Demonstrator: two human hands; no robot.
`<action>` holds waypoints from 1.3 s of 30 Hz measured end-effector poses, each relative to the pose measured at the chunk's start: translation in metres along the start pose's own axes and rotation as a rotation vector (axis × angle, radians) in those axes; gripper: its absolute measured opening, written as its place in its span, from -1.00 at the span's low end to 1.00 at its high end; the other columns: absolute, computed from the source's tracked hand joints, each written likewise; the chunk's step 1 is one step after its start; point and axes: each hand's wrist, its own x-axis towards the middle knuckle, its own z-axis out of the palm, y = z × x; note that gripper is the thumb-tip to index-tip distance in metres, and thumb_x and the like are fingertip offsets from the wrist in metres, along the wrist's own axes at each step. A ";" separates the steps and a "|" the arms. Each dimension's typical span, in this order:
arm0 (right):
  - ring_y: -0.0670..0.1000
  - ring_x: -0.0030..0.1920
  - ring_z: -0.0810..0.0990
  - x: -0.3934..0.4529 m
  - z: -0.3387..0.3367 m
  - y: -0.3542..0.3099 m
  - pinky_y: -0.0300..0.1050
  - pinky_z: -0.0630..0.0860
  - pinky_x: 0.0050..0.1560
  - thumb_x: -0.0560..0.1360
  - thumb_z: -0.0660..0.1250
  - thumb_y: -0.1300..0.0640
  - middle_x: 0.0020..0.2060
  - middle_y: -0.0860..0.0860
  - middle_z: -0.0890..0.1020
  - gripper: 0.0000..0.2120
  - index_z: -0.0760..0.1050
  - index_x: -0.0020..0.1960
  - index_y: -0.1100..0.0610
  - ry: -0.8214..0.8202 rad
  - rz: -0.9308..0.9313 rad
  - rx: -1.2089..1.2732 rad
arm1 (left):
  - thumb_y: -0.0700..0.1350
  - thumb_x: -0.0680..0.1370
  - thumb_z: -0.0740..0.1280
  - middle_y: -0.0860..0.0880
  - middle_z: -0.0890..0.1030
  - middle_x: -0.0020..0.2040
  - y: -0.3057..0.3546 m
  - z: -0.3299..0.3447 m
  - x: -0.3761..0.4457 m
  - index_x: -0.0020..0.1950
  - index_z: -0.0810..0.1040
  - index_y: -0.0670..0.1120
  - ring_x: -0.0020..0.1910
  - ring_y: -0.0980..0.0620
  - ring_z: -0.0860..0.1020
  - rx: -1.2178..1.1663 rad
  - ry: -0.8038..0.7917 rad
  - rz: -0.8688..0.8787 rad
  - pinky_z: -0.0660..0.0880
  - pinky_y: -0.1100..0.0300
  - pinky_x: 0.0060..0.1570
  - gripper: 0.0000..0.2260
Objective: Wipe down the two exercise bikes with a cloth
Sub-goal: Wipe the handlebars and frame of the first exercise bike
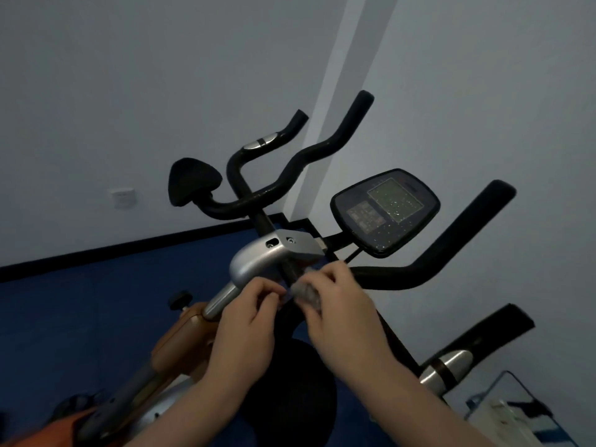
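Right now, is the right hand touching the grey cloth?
Touching. The head view shows the right hand with its fingers pinched around the bunched grey cloth, no gap visible.

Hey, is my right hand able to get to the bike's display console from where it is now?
Probably yes. The right hand, holding the cloth, sits just below the console, with only a thin cable near its base and open space between them.

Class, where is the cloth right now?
In the head view, the grey cloth sits low centre, bunched between both hands, just below the bike's silver clamp.
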 end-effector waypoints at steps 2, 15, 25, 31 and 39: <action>-0.09 -0.04 0.52 0.008 -0.020 0.013 -0.26 0.45 -0.03 0.49 0.35 0.04 0.00 -0.12 0.43 -0.83 0.57 0.08 -0.08 -0.055 0.025 0.119 | -0.15 0.58 0.22 0.15 0.64 -0.13 -0.001 0.000 -0.001 -0.12 0.56 0.14 -0.12 0.21 0.60 -0.029 0.005 -0.027 0.52 0.11 -0.07 -0.78; -0.09 0.04 0.49 0.038 -0.037 0.020 -0.15 0.45 0.06 0.42 0.43 0.09 -0.01 -0.11 0.59 -0.75 0.57 0.09 -0.06 0.036 -0.096 0.112 | -0.10 0.54 0.27 0.14 0.59 -0.19 0.004 -0.002 -0.007 -0.18 0.55 0.11 -0.18 0.16 0.56 0.135 0.039 0.114 0.46 0.30 -0.21 -0.85; -0.04 0.00 0.55 0.073 -0.015 0.014 0.00 0.52 0.06 0.31 0.53 -0.01 -0.06 -0.11 0.59 -0.85 0.66 -0.13 -0.14 -0.330 -0.112 0.016 | 0.09 0.46 0.16 0.13 0.56 -0.21 0.005 -0.001 -0.008 -0.18 0.53 0.12 -0.20 0.12 0.54 0.176 0.054 0.184 0.48 0.14 -0.22 -0.82; -0.03 -0.05 0.57 0.078 -0.017 0.014 -0.08 0.53 -0.02 0.30 0.53 -0.06 -0.10 -0.12 0.60 -0.86 0.64 -0.16 -0.14 -0.386 -0.123 -0.101 | 0.07 0.46 0.16 0.11 0.56 -0.22 0.004 -0.002 -0.007 -0.19 0.54 0.10 -0.20 0.10 0.54 0.186 0.036 0.198 0.46 0.13 -0.21 -0.82; -0.05 -0.07 0.54 0.079 0.009 0.009 -0.07 0.53 -0.04 0.35 0.51 0.04 -0.11 -0.10 0.54 -0.90 0.67 -0.15 -0.12 -0.203 -0.192 -0.063 | 0.01 0.47 0.19 0.11 0.55 -0.21 0.004 -0.002 -0.006 -0.19 0.54 0.07 -0.15 0.15 0.52 0.211 0.035 0.185 0.47 0.16 -0.16 -0.85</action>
